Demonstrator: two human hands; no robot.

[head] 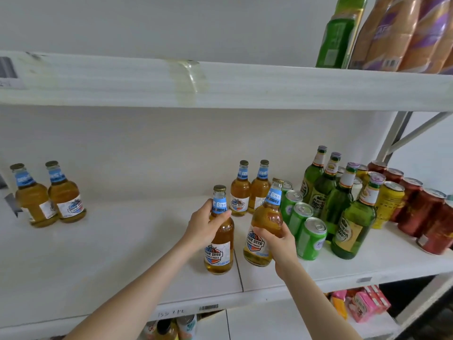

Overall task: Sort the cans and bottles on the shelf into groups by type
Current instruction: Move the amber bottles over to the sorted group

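Observation:
My left hand [204, 223] grips the neck of an amber beer bottle with a blue label [219, 246], standing on the white shelf [122, 253]. My right hand [278, 239] holds the body of a second amber bottle [266, 217], tilted and lifted slightly. Two more amber bottles [250, 190] stand behind them. Another pair of amber bottles [49, 195] stands at the far left. To the right sit green cans [304, 227], green glass bottles [343, 204], yellow cans [388, 204] and red cans [426, 212].
An upper shelf [220, 82] overhangs, carrying green and purple-orange packs [392, 33] at the right. Below the shelf edge lie pink cartons [365, 305] and more drinks [171, 327]. A grey bracket [402, 133] slants at the right end.

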